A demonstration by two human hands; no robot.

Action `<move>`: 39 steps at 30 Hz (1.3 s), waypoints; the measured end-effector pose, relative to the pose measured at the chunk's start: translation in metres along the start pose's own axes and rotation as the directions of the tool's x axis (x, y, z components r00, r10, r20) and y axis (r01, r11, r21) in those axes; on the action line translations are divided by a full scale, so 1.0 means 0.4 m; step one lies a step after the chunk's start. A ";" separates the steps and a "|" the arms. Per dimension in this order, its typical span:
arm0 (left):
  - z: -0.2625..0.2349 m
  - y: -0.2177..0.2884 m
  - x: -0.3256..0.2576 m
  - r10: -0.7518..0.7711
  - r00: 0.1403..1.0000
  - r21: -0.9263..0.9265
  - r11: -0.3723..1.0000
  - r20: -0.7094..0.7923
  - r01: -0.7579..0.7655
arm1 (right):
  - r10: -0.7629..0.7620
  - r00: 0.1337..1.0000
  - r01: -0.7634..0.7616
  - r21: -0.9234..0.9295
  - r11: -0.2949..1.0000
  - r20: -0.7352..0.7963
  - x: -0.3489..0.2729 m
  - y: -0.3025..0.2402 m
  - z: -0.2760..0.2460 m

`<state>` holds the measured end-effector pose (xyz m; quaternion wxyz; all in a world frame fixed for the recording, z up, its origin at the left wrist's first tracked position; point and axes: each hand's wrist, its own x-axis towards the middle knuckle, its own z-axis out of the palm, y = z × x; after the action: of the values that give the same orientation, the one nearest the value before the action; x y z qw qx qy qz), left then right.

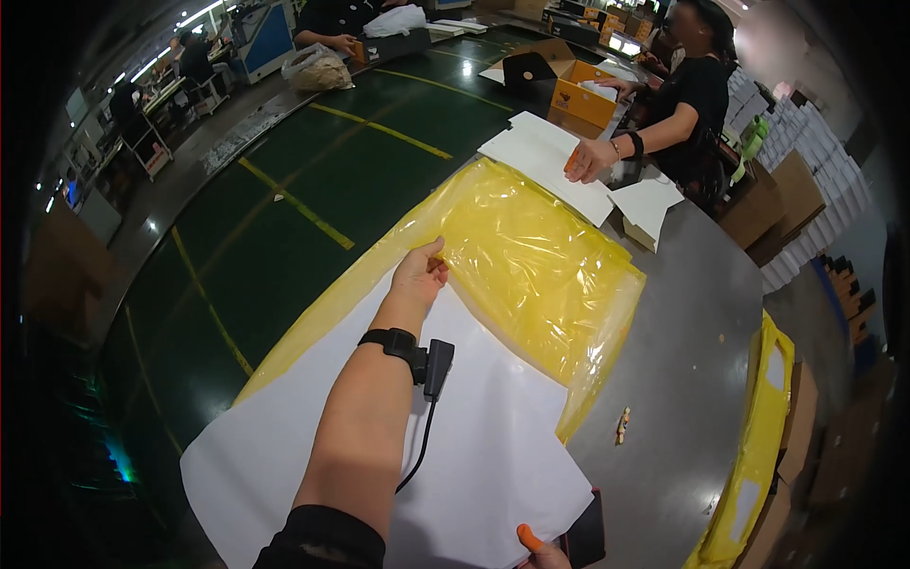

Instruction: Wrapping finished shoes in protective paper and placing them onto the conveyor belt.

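My left hand [419, 272] reaches forward over the grey table and pinches the near edge of a clear yellow plastic sheet [531, 256]. A black wrist strap with a cable sits on that forearm. Under the arm lies a large white paper sheet [474, 455]. My right hand [542, 550] shows only at the bottom edge, an orange-covered fingertip on the paper's corner, beside a dark flat object [588, 531]; what it grips is unclear.
A person in black across the table rests a hand [590, 159] on white cardboard sheets [545, 156]. An orange box [583, 100] stands behind. A small brown item [623, 425] lies on the grey table [692, 332]. Yellow plastic [758, 446] hangs at the right edge.
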<state>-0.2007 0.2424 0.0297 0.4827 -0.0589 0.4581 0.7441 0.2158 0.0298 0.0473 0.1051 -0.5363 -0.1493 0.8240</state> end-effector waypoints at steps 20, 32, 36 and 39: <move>0.169 -0.314 -0.221 -0.390 0.870 0.016 0.915 0.302 0.404 | -0.352 0.928 0.332 0.162 0.929 0.122 0.277 -0.246 0.144; 0.252 -0.293 -0.331 -0.407 0.885 0.068 0.913 0.228 0.402 | -0.782 0.608 0.690 -0.398 0.605 -0.135 0.320 -0.232 0.184; 0.253 -0.281 -0.340 -0.386 0.903 0.106 0.922 0.188 0.372 | -0.808 0.575 0.522 -0.701 0.486 -0.132 0.348 -0.233 0.218; 0.254 -0.277 -0.353 -0.390 0.899 0.067 0.921 0.200 0.384 | -0.774 0.584 0.452 -0.693 0.561 -0.245 0.345 -0.249 0.227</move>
<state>-0.0048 0.2363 0.0936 0.6671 -0.0637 0.3936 0.6293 0.0785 0.1565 -0.0001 0.2722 -0.6523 -0.5346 0.4633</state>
